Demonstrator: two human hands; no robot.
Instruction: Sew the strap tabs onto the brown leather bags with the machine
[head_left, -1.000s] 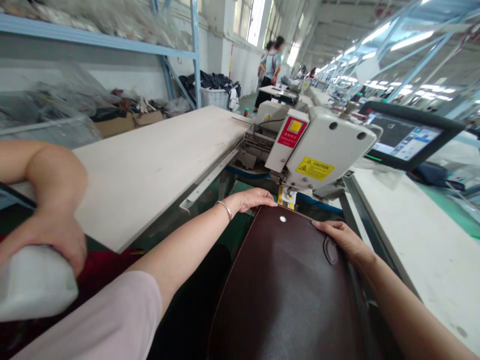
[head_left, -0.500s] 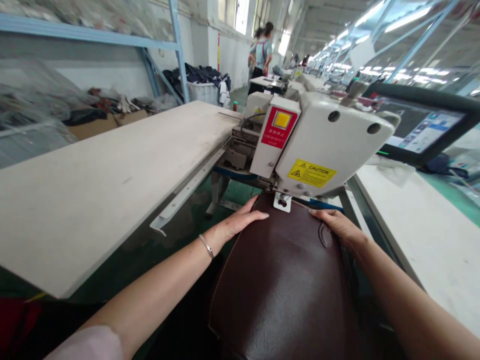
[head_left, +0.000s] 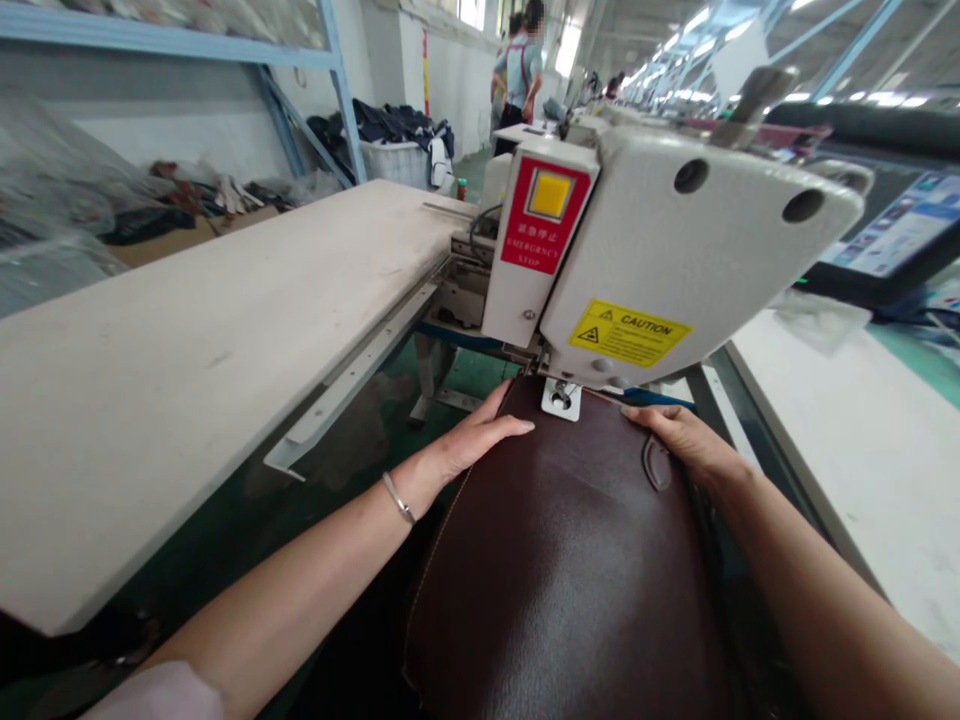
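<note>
Leather piece (head_left: pixel 555 560) is gripped at either edge by left hand (head_left: pixel 480 445) and right hand (head_left: pixel 686 442) — seemingly to steady it beneath the metal plate (head_left: pixel 571 411).

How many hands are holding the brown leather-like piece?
2: the left hand holds the brown piece at its upper left edge, the right hand at its upper right edge. Its underside is hidden.

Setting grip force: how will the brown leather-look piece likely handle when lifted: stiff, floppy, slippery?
The brown leather-look piece is probably flexible but not limp: its surface curves broadly rather than crumpling. It may be slightly slippery, given the broad sheen.
</note>
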